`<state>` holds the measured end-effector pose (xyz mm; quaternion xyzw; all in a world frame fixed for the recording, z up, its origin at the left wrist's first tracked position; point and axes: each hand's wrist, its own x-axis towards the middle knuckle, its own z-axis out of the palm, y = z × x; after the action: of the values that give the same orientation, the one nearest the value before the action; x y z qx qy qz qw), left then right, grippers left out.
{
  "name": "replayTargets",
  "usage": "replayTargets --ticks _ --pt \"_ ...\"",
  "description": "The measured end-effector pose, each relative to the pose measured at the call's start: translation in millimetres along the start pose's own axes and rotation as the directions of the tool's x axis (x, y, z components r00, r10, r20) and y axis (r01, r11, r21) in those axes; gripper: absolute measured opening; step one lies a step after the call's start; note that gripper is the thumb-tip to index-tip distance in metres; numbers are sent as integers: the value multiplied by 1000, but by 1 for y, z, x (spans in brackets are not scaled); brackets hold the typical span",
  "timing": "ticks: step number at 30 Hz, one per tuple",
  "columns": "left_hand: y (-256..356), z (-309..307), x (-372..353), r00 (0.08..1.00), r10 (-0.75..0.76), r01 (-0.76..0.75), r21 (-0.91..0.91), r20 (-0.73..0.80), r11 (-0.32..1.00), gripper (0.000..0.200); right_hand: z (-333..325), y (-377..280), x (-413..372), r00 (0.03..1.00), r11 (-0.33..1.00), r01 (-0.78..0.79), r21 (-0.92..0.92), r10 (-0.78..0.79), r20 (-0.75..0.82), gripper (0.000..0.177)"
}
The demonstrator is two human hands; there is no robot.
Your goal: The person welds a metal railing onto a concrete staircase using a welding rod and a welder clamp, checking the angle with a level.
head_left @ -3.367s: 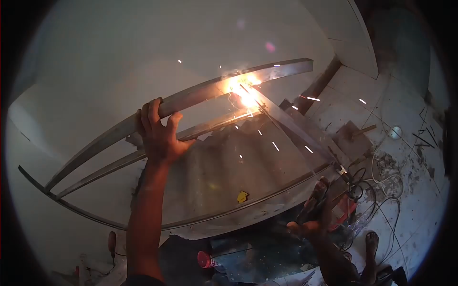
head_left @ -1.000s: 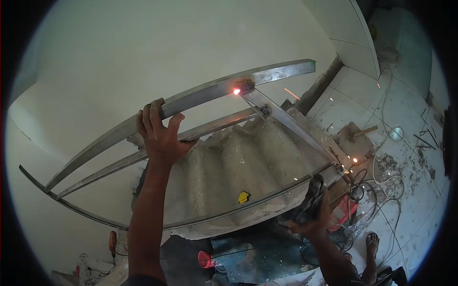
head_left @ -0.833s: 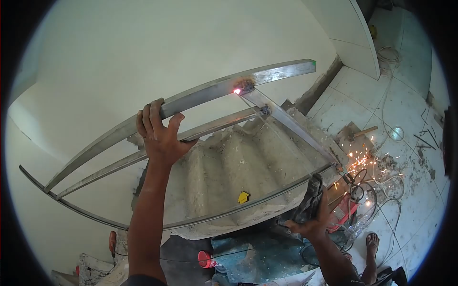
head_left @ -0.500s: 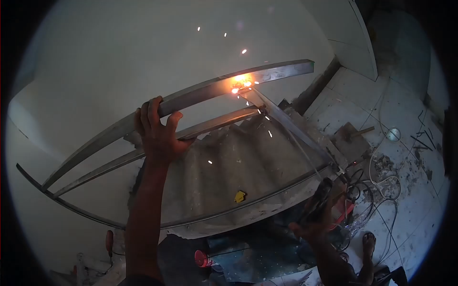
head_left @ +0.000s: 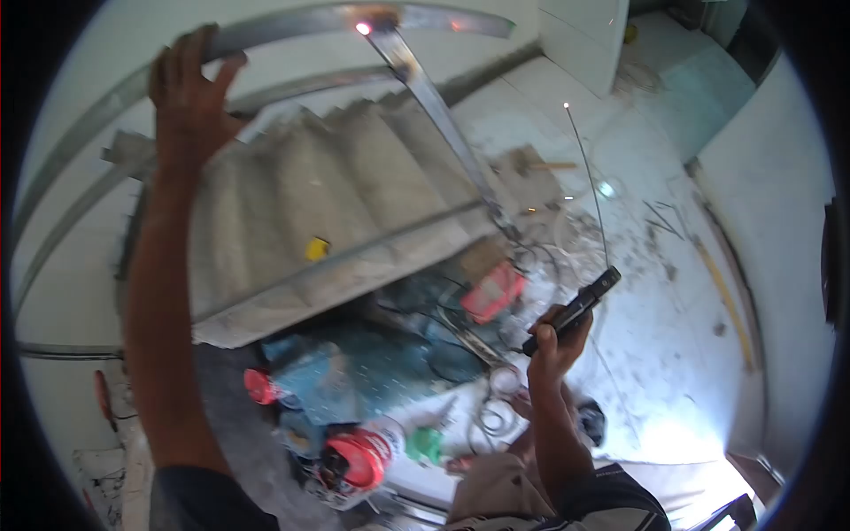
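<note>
My left hand (head_left: 190,111) grips the upper curved metal tube (head_left: 292,25), its fingers hooked over it and the thumb side near the lower curved tube (head_left: 310,88). A small spot on the upper tube glows at its joint with a straight metal bar (head_left: 447,128). My right hand (head_left: 558,347) is closed around a black welding electrode holder (head_left: 580,305). A thin welding rod (head_left: 589,181) rises from the holder, its tip glowing, apart from the frame. Below the tubes lies a yellow welding magnet (head_left: 317,248) on a grey ridged slab (head_left: 266,195).
A red and white bucket (head_left: 363,460) and a red box-like item (head_left: 494,292) stand below the slab. Cables and debris lie on the white tiled floor (head_left: 646,354). A hammer-like tool (head_left: 553,165) and metal scraps (head_left: 660,219) are on the right. White walls flank the area.
The bright arc and spark shower have died down to a glow. My right hand has lifted the holder and rod rightward, away from the joint. The view has shifted, showing more floor.
</note>
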<state>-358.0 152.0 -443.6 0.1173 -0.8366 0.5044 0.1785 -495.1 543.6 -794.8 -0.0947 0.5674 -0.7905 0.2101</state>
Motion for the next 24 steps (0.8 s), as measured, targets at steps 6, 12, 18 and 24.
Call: replayTargets --ticks 6,12,18,24 --pt "7 -2 2 998 -62 62 -14 30 998 61 -70 -44 23 999 998 33 -55 -34 -17 68" --pt "2 1 -3 994 -87 92 -89 63 992 67 -120 -103 63 993 993 -24 -119 10 -121 60" --pt "6 -3 6 986 -133 142 -85 105 986 63 -134 -154 133 879 845 -396 359 461 -118 57" --pt "17 -16 16 944 -224 259 -125 241 958 58 -105 -202 190 756 700 -655 285 611 235 51"
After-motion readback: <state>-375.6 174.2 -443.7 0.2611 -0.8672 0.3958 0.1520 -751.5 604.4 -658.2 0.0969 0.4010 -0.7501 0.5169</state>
